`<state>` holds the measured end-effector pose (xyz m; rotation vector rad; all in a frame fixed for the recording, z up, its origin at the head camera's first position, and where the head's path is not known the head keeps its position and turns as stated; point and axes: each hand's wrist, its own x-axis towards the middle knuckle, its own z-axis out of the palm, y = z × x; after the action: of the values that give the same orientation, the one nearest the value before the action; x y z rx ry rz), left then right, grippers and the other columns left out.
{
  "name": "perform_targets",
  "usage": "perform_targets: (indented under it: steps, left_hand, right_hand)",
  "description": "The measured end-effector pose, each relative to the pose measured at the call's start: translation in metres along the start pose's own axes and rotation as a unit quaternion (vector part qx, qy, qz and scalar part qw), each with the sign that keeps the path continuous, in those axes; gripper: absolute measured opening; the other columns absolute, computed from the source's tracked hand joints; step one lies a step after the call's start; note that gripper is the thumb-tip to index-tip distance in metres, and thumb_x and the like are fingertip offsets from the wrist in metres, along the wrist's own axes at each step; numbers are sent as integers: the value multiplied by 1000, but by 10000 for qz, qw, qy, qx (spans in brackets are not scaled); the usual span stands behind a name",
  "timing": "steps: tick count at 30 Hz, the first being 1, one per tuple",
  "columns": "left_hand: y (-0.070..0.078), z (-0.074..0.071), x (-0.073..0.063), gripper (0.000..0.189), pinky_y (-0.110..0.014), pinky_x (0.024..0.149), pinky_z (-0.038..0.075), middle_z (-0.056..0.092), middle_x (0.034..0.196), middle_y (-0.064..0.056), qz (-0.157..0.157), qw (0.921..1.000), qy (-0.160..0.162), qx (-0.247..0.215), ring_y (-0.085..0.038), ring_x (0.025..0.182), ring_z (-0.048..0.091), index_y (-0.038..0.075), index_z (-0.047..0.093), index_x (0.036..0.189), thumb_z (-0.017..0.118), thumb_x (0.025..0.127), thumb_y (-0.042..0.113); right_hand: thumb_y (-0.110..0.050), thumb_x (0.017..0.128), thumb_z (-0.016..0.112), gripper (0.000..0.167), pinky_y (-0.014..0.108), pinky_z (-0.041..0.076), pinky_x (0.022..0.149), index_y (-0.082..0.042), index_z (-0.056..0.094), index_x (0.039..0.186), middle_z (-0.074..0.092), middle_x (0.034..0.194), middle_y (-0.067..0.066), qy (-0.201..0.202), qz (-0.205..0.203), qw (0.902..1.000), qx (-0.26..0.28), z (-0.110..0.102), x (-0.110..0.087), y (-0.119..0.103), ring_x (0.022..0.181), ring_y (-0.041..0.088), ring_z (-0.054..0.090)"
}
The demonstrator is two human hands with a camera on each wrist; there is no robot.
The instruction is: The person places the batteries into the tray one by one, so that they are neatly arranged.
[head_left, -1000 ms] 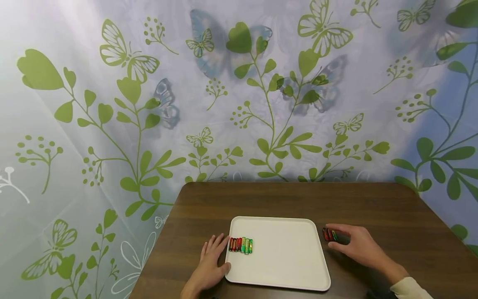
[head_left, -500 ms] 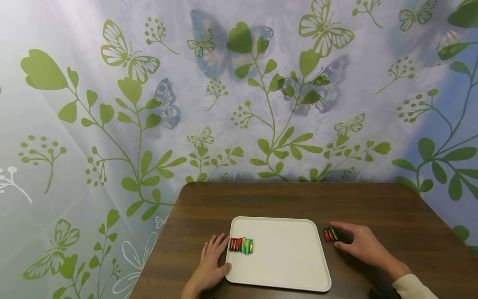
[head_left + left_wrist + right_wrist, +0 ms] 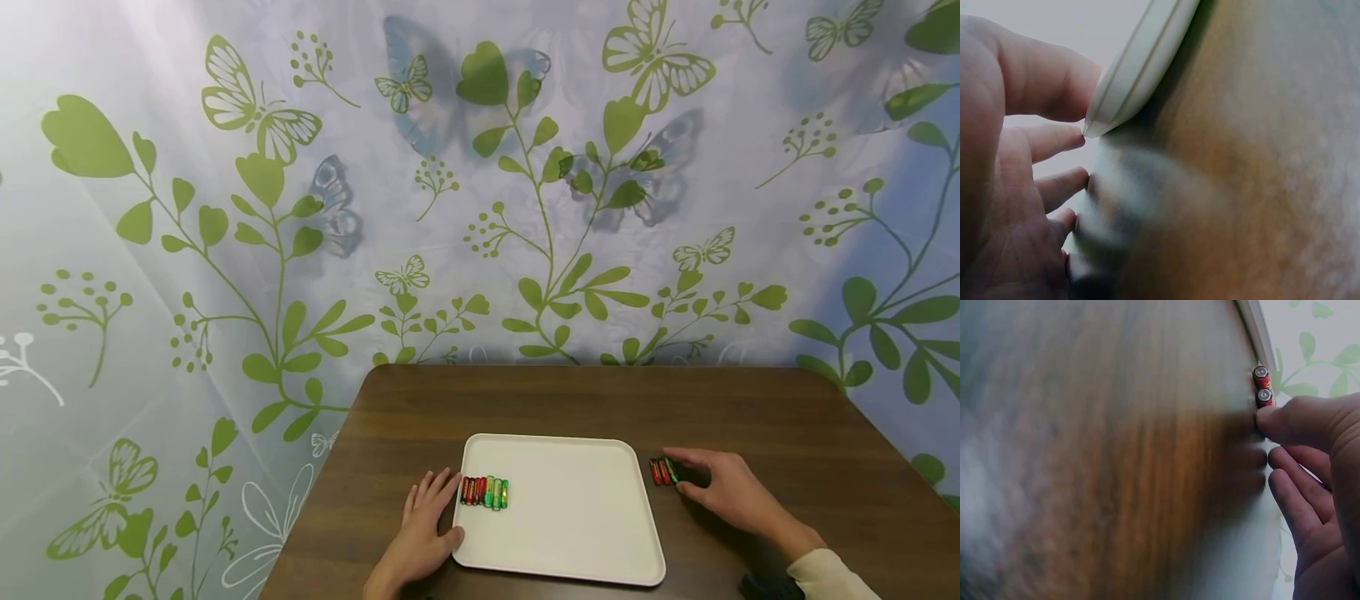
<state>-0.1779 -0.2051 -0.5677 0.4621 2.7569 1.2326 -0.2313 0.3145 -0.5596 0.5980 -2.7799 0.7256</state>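
My left hand (image 3: 427, 529) lies at the left side of the white tray (image 3: 562, 567), fingers spread and fairly straight. The thumb touches the rim, as the left wrist view also shows. Inside the tray, close to its left rim, several red-and-black batteries (image 3: 473, 491) and green batteries (image 3: 496, 493) lie in a row. On the table right of the tray are two red batteries (image 3: 1264, 395) with a green battery (image 3: 671, 471) beside them. My right hand (image 3: 731, 492) has thumb and index finger at the green battery's two ends, pinching it; in the right wrist view the thumb hides it.
A dark brown wooden table (image 3: 585, 392) carries everything. Behind it hangs a pale curtain (image 3: 480, 250) printed with green leaves and butterflies. A dark object (image 3: 761, 583) sits under the right wrist near the cream sleeve (image 3: 828, 575).
My right hand has shifted slightly right, from spanning the loose batteries to the green one. The green battery has changed its tilt a little. My left hand stays put.
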Motion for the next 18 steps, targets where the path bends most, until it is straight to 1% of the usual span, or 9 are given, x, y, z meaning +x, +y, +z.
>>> perform_targets:
  steps: [4, 8, 14, 18]
  left_hand:
    - [0, -1, 0, 79, -75, 128, -2, 35, 174, -29, 0, 10000, 6, -17, -58, 165, 13, 2, 48, 164, 71, 89, 11]
    - [0, 0, 0, 79, -76, 128, -2, 35, 174, -30, 7, 10000, -26, -21, -58, 165, 13, 1, 48, 163, 71, 89, 12]
    - [0, 1, 0, 79, -76, 128, -2, 36, 174, -30, 9, 10000, -19, -28, -58, 165, 13, 1, 48, 163, 71, 89, 12]
    - [-1, 0, 0, 79, -77, 128, -2, 36, 173, -30, 31, 10000, 32, -48, -59, 165, 13, 3, 48, 164, 71, 89, 12]
  right_hand:
    - [-16, 80, 97, 59, 42, 67, 87, -10, 78, 135, 81, 130, 9, 83, -156, 9998, -78, 1, 4, 2, 112, 29, 79]
    - [-15, 80, 96, 59, 39, 67, 87, -11, 77, 136, 81, 130, 9, 25, -264, 9996, -72, 3, 6, 5, 113, 26, 79]
    - [-12, 82, 95, 55, 38, 67, 85, -9, 77, 135, 80, 130, 11, -132, -115, 9995, 254, 2, 3, 2, 106, 29, 81]
    - [-15, 82, 95, 54, 38, 67, 85, -10, 78, 134, 80, 129, 11, -91, 32, 9997, 204, 0, 1, 0, 103, 27, 82]
